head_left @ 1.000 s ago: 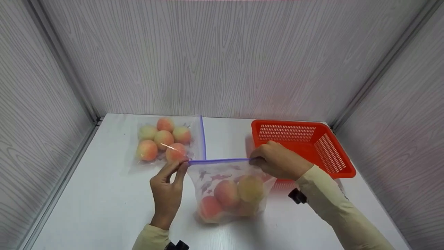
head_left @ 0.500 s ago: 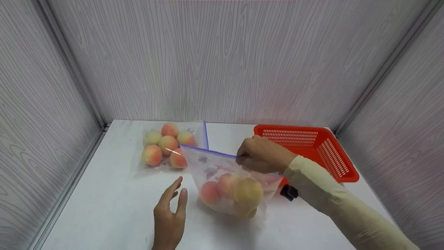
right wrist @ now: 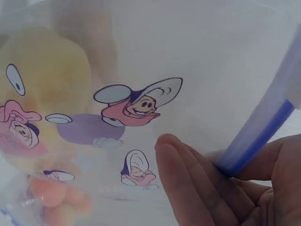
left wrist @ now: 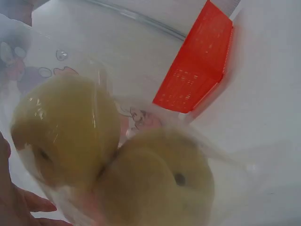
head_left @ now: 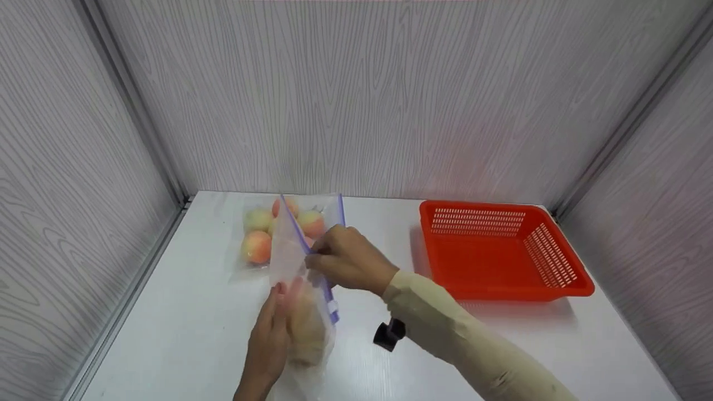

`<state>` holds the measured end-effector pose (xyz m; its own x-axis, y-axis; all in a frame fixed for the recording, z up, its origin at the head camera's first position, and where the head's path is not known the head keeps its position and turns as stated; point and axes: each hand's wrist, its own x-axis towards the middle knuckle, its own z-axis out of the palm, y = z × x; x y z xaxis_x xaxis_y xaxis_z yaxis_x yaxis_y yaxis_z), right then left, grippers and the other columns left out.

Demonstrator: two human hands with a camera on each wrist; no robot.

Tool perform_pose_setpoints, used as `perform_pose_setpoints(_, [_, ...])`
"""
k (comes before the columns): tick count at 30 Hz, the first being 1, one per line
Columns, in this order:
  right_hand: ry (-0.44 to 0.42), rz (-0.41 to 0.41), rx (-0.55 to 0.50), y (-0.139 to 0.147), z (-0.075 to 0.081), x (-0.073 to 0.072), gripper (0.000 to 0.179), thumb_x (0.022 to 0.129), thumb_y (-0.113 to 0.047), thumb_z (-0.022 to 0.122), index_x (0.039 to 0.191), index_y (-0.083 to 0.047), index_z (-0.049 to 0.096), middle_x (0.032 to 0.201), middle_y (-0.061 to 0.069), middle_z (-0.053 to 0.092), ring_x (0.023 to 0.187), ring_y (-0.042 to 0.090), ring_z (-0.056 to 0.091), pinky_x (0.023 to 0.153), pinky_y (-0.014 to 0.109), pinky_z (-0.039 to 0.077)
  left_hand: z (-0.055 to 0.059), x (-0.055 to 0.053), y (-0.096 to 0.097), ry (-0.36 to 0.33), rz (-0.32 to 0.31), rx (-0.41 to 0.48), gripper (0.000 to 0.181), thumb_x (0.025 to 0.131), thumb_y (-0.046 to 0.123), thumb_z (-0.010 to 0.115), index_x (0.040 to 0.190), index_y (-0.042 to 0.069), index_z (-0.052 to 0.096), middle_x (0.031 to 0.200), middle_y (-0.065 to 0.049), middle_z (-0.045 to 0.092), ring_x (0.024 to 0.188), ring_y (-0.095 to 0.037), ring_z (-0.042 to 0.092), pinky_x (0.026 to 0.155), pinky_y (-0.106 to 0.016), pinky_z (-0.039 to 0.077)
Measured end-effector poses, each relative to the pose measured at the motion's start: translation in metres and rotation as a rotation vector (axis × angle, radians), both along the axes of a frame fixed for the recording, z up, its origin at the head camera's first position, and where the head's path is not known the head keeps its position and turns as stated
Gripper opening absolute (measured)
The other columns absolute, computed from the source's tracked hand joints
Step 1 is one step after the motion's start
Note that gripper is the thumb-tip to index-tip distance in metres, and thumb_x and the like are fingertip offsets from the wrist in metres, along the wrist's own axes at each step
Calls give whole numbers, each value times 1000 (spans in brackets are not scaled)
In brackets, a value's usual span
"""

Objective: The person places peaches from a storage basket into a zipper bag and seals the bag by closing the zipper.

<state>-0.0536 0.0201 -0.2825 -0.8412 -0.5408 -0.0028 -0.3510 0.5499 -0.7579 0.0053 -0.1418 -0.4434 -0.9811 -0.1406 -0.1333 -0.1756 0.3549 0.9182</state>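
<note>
A clear zip bag [head_left: 283, 259] of peaches [head_left: 305, 326] stands tilted over the table, turned edge-on in the head view. My right hand [head_left: 351, 259] pinches its purple zip strip about midway; a white slider [head_left: 333, 306] sits near the strip's lower end. Cartoon prints [right wrist: 138, 106] show on the bag's side in the right wrist view. My left hand [head_left: 268, 340] lies along the bag's left side, its fingers fairly straight against the plastic beside the peaches. Large in the left wrist view are two yellowish peaches [left wrist: 66, 127] inside the bag.
Behind the held bag, a second zip bag [head_left: 334, 209] of several peaches [head_left: 257, 247] lies flat, partly covered. A red plastic basket [head_left: 479, 262] with slotted walls stands at the right on the white table [head_left: 184, 312]. Grey wood-grain panels [head_left: 356, 100] enclose the back and sides.
My left hand has let go of the zip's left corner and come down to the bag's side. My right hand has carried the bag leftward and turned it, away from the basket.
</note>
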Motion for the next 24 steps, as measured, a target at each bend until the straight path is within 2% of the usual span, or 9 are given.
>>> perform_pose_setpoints(2, [-20,23,-93,-12,-8,1,20,96,-7,60,91,5,76,74,4,69,61,11,66,56,28,60,3,-2,-13,-36,28,19,80,103,66,13,163,13,13,167,-12,18,153,-34,16,122,-58,14])
perform_pose_setpoints(4, [-61,39,-193,-22,-19,2,19,96,-5,61,87,5,75,72,2,67,61,11,67,56,29,60,4,-3,-25,-38,51,21,79,103,65,10,164,13,11,167,-17,19,152,-39,17,121,-61,13])
perform_pose_setpoints(7, [-122,37,-293,-28,-37,1,19,96,-6,63,86,5,74,73,2,66,65,10,67,60,30,61,2,-3,-35,-1,41,-30,75,106,60,11,164,13,10,166,-19,18,152,-40,16,120,-62,13])
perform_pose_setpoints(9, [-172,22,-344,-26,-50,-1,16,96,-9,66,91,3,76,78,2,69,68,11,67,62,30,62,0,-5,-36,44,14,-70,72,108,56,14,163,10,10,167,-17,15,153,-38,13,121,-60,12])
perform_pose_setpoints(14, [-287,-33,-443,2,-80,-7,18,99,-16,66,103,-2,77,89,8,75,79,18,72,70,34,62,-8,-12,-21,157,-54,-161,67,111,47,20,161,4,15,168,-18,8,154,-37,4,122,-60,7])
perform_pose_setpoints(19, [-376,-115,-511,39,-103,-14,25,101,-20,64,113,-1,75,103,13,76,93,27,74,82,40,61,-22,-20,-1,262,-85,-307,61,111,39,28,159,0,24,164,-25,15,153,-42,10,121,-61,9])
perform_pose_setpoints(24, [-426,-171,-532,70,-122,-18,30,103,-23,60,118,1,72,110,15,74,100,31,73,89,41,59,-37,-31,16,279,-69,-405,61,111,40,32,157,0,30,164,-25,18,153,-41,13,122,-59,8])
